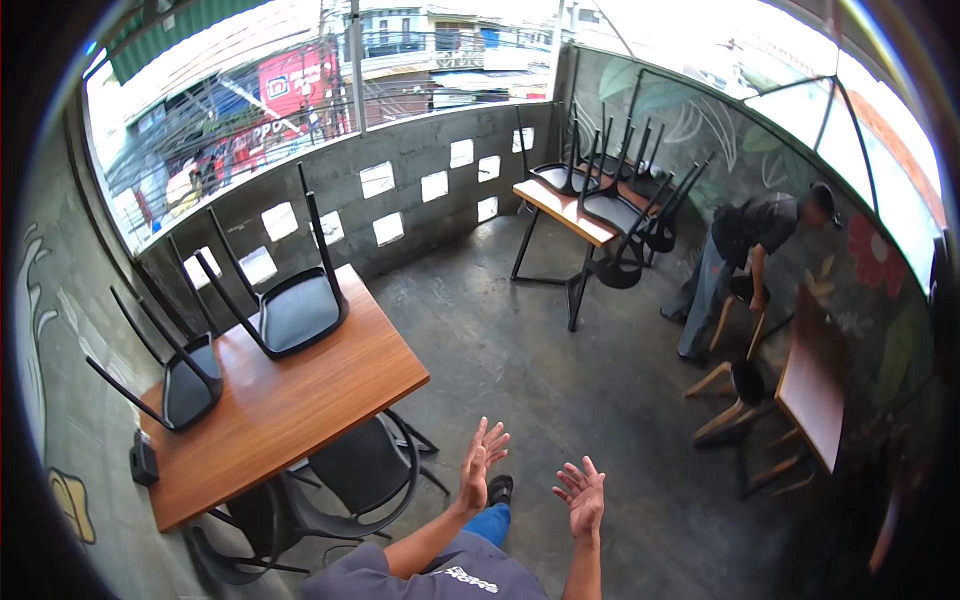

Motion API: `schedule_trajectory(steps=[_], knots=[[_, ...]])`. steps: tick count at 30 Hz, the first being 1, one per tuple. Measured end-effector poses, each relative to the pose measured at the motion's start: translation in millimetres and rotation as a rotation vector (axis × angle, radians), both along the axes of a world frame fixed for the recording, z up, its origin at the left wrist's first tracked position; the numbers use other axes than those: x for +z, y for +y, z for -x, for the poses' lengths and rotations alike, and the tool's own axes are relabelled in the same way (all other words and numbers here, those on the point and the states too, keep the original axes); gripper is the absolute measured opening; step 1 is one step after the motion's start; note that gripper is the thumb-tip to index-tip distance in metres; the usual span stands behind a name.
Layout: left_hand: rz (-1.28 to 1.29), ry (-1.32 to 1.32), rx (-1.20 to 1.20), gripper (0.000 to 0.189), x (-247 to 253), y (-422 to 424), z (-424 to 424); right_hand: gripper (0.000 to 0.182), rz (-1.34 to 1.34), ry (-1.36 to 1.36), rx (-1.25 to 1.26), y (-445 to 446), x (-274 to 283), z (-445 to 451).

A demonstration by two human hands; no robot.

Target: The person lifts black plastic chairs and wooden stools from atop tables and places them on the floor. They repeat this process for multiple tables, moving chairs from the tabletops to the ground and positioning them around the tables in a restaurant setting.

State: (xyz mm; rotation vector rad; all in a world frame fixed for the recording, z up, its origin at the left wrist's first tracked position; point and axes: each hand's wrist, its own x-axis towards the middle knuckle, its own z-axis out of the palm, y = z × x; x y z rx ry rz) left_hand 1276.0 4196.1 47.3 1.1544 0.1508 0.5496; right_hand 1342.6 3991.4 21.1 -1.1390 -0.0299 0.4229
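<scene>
My left hand (480,457) is raised in front of me with nothing in it, its fingers spread and pointing away. Level with it, my right hand (583,495) is also bare, palm turned up and inward, fingers apart. Neither touches anything. Nearest to my left hand are a black chair (364,465) on the floor and the wooden table (300,405) beside it. On that table rest two upturned black chairs (304,307), legs in the air. Beneath my hands, a dark shoe (500,489) stands on the grey concrete floor (480,360).
Farther off, several upturned black chairs (611,206) rest on a second wooden table (559,210). At right a person (757,232) bends over, a hand on a stool (742,292). Close by are another stool (746,382) and a third table (814,405). A low block wall (420,150) lines the back.
</scene>
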Motion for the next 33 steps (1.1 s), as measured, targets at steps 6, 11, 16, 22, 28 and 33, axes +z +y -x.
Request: schedule_trajectory(steps=[6, 11, 16, 22, 28, 33], knots=[[0.045, -0.04, 0.154, 0.074, -7.7, 41.5, -134.4, 0.074, 0.071, -0.073, 0.135, 43.4, 7.9, -174.1], [-0.095, -0.12, 0.233, 0.077, 15.3, 96.6, -235.4, 0.074, 0.099, -0.134, 0.214, 82.5, 4.1, -297.9], [-0.152, -0.107, 0.341, 0.078, 20.5, 151.2, -307.6, 0.073, 0.036, -0.076, 0.26, 142.0, -13.7, -395.7], [-0.202, -0.068, 0.442, 0.079, 9.5, 217.9, -407.4, 0.073, -0.033, -0.082, 0.326, 221.0, -23.8, -514.1], [-0.25, 0.024, 0.491, 0.077, 12.1, 292.3, -514.8, 0.072, -0.053, -0.142, 0.479, 321.3, -3.3, -639.3], [-0.237, 0.055, 0.608, 0.073, 9.7, 358.5, -575.5, 0.069, -0.013, -0.225, 0.607, 410.3, 9.5, -734.8]])
